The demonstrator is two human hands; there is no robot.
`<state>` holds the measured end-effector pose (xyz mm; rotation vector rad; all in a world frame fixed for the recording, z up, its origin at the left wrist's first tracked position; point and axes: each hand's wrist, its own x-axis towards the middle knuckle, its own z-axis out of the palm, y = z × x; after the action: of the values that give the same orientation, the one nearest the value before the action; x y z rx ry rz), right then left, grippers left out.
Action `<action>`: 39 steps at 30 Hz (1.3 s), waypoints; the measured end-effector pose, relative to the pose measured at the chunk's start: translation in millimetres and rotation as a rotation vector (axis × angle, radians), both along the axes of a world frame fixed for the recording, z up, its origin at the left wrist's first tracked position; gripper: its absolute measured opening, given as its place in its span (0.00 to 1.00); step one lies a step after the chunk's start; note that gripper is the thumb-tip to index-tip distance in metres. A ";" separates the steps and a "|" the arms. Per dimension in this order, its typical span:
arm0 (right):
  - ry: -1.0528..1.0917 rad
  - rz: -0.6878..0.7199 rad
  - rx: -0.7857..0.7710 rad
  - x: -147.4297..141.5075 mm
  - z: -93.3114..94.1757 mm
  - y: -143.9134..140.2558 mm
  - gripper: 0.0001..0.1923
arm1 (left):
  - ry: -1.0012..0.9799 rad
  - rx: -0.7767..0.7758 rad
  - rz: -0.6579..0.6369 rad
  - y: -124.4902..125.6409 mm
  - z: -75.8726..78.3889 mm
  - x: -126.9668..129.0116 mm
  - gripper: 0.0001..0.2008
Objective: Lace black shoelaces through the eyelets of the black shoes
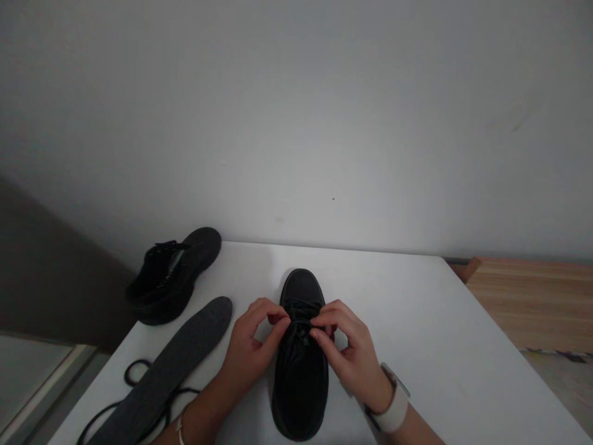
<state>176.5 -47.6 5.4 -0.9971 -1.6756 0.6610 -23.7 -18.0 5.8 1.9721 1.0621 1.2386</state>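
Observation:
A black lace-up shoe (301,395) lies on the white table, its toe pointing away from me. Its black shoelace (302,322) runs across the upper part of the shoe between my hands. On the left side of the lacing, my left hand (254,340) is closed in a pinch on the lace. From the right, my right hand (349,349) pinches the lace too, thumb and index finger together. The exact strands between the fingertips are small and dark.
A second black shoe (176,272) rests at the table's back left corner. Nearer me lies a dark grey insole (185,352), with a loose black lace (134,364) partly under it. A wall (324,123) stands behind the white table (407,309); wooden furniture (532,296) is at the right.

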 end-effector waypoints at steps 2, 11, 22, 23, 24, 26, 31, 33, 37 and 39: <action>0.011 -0.002 -0.011 -0.3 0.4 0.7 0.03 | 0.017 0.011 -0.053 0.1 1.4 -1.6 0.03; -0.048 -0.008 -0.060 0.6 -2.0 0.6 0.07 | 0.076 0.045 -0.067 -0.4 0.4 1.6 0.07; 0.022 0.010 -0.092 -0.3 -8.3 -4.1 0.07 | -0.016 -0.055 -0.035 -3.8 -3.1 1.5 0.07; 0.033 -0.001 -0.097 -0.7 -8.6 -4.7 0.07 | -0.027 -0.060 -0.031 -4.2 -3.4 1.2 0.08; 0.047 -0.012 -0.107 -1.2 -8.9 -5.4 0.06 | -0.039 -0.065 -0.031 -4.5 -3.7 0.8 0.08; 0.086 -0.032 -0.123 -2.5 -9.2 -6.8 0.06 | -0.074 -0.078 -0.040 -5.2 -4.4 0.0 0.09; 0.231 -0.059 -0.223 -6.0 -9.2 -8.2 0.04 | -0.230 -0.119 -0.119 -4.8 -4.6 -2.1 0.10; 0.291 -0.040 -0.286 -6.5 -10.1 -7.5 0.05 | -0.282 -0.133 -0.161 -4.3 -3.8 -2.2 0.09; 0.364 -0.015 -0.316 -4.8 -11.7 -6.7 0.07 | -0.387 -0.193 -0.213 -4.7 -1.6 -1.4 0.08; 0.385 -0.020 -0.304 -3.6 -11.2 -6.6 0.07 | -0.440 -0.239 -0.218 -5.3 -1.5 -1.7 0.07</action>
<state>172.9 -54.2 -5.8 -1.0186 -1.2488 1.0459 -25.4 -23.3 4.2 1.4972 0.7152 1.2794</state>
